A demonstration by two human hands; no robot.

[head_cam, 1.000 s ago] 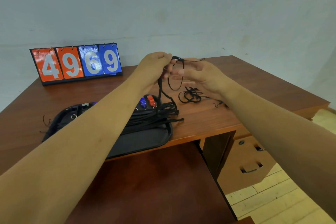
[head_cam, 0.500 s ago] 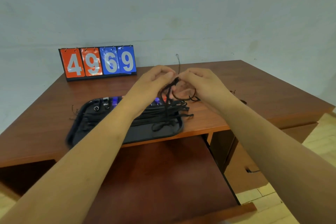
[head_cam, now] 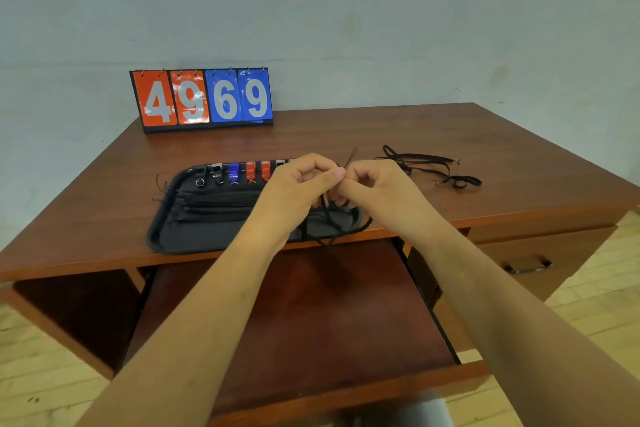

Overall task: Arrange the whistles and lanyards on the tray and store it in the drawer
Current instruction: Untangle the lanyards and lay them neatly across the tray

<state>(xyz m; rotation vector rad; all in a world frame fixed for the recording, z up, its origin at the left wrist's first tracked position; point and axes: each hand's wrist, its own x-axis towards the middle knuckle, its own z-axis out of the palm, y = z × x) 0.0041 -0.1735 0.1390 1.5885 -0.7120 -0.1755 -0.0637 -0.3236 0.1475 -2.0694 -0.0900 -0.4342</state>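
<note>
Pinching a black lanyard (head_cam: 327, 215) between both sets of fingertips, I've got my left hand (head_cam: 298, 185) and my right hand (head_cam: 372, 184) meeting knuckle to knuckle just above the right end of the tray (head_cam: 166, 236), each closed on the cord. One frayed end of it pokes up between my thumbs, and the rest drops below my hands in dark loops that drape over the tray's front right corner and hang just past the desk (head_cam: 346, 135) edge. The tray is dark, lying flat near the front of the desk, its long side running left to right. Along its back rim I see a row of whistles (head_cam: 249, 172) standing side by side: a black one at the left, a silver one, a blue one, two orange ones, then another pale one partly hidden behind my left knuckles. In front of them, straps of more black lanyards (head_cam: 214, 206) lie laid out lengthwise across the tray. Off to my right, well apart from the tray, another tangle of black cord (head_cam: 433, 166) sits loose on the desktop. Below the desk edge the wide drawer (head_cam: 311, 322) is pulled out towards me, its reddish-brown floor showing between my forearms. At the back of the desk a flip scoreboard (head_cam: 202, 99) stands against the wall, reading 4 and 9 on orange cards, 6 and 9 on blue
</note>
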